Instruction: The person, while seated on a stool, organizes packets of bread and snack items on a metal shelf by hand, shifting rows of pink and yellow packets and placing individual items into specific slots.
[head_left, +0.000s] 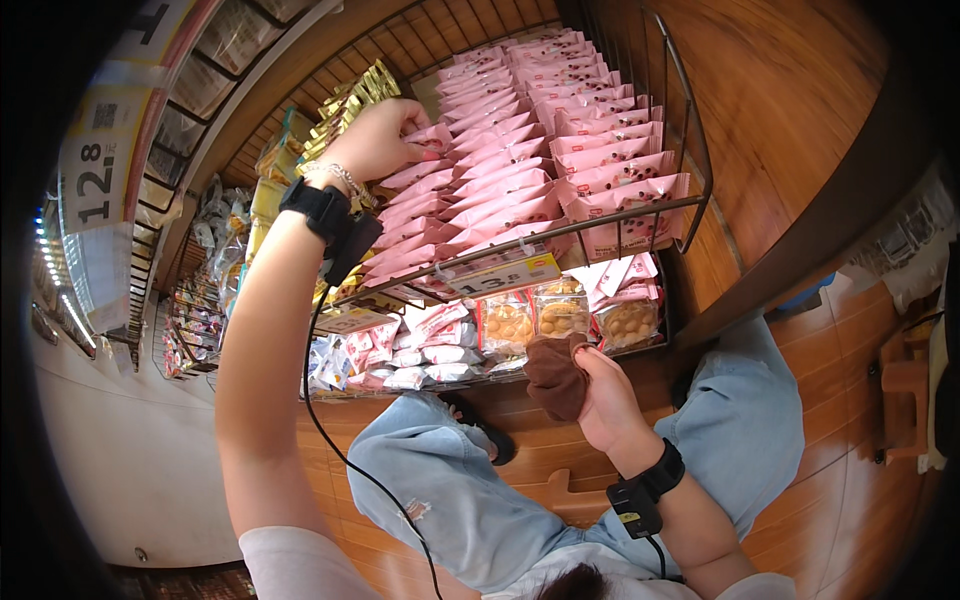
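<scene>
My left hand (382, 139) reaches into a wire shelf basket (637, 210) and pinches a small pink snack packet (430, 139) at the far end of the left pink row. Several rows of pink snack packets (502, 150) stand upright and overlapping to its right. Gold-wrapped packets (352, 105) lie just to its left, partly behind the hand. My right hand (607, 397), in front of the lower shelf, holds a crumpled brown cloth (556, 377) between thumb and fingers. Both wrists carry black straps with small devices, and a cable runs from each.
Below are clear packs of round biscuits (562, 315) and white-and-pink packets (442, 337). A wooden side panel (780, 112) bounds the basket at right. Price tags (502, 279) hang on the wire fronts. More wire baskets (187, 330) stand at left. A brown plastic stool (577, 491) shows between my legs.
</scene>
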